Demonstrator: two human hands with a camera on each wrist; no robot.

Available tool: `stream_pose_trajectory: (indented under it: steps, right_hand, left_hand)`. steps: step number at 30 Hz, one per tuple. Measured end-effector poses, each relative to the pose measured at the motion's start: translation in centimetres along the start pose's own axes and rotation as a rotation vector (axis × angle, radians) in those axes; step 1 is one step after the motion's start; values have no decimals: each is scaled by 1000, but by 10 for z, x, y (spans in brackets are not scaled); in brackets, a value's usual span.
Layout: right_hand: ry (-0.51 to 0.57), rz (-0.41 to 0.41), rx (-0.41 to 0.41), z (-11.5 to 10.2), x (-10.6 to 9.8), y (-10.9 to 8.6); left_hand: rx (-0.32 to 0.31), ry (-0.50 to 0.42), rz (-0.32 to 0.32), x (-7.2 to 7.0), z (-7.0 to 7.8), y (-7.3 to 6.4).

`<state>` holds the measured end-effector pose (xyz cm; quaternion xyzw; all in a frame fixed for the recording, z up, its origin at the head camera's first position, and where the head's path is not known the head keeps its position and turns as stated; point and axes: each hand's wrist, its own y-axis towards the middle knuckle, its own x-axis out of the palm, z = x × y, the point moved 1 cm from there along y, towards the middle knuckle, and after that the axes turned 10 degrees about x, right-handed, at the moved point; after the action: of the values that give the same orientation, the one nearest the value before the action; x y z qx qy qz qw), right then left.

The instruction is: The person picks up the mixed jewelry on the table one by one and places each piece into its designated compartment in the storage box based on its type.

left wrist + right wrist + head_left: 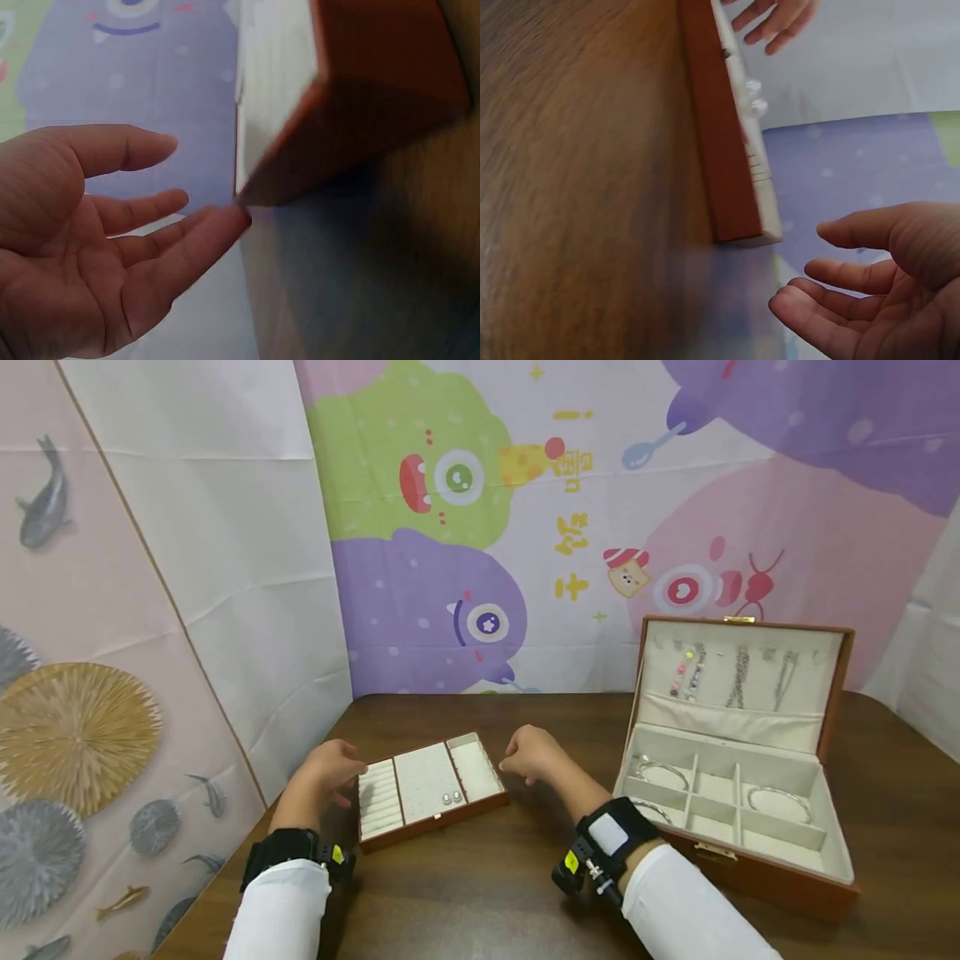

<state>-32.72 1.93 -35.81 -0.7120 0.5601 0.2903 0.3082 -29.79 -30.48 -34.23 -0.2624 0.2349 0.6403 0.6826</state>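
A shallow brown jewelry tray [426, 783] with a cream lining lies on the table, split into a ring-roll section, a flat middle panel and a side compartment. Two pearl-like earrings [452, 797] sit on the middle panel. My left hand [330, 770] is at the tray's left end, fingers relaxed; in the left wrist view a fingertip [238, 217] is right at the tray's corner. Just off the right end is my right hand [534, 753], its fingers loosely bent with nothing between them. In the right wrist view a gap separates those fingers from the tray [724, 150].
To the right stands an open brown jewelry box [780, 893], its compartments holding several silver bangles [780, 802]. Necklaces and bracelets [738, 677] hang inside its raised lid. The dark wooden table [465, 902] ends at a patterned cloth [480, 527] behind.
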Motion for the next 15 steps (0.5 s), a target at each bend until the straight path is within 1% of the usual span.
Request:
stream_pose_trajectory:
  steps: [2,5,8,10,12,15]
  right_hand:
    - [24,-32,31,1,4,2]
    - [111,-80,81,2,11,3]
    - [201,-100,113,1,18,2]
    - [236,-100,115,0,21,1]
    - [233,-85,112,-3,24,0]
    - [164,-34,109,-6,25,0]
  left_hand:
    - [-22,-39,-29,-1,-4,3]
    - [-57,-119,-69,-1,-10,5]
    - [-84,-168,-97,0,-16,6]
    - [-91,-188,-107,1,-19,5]
    - [-92,-191,-110,3,-20,5]
    - [-89,-212,-98,6,-20,7]
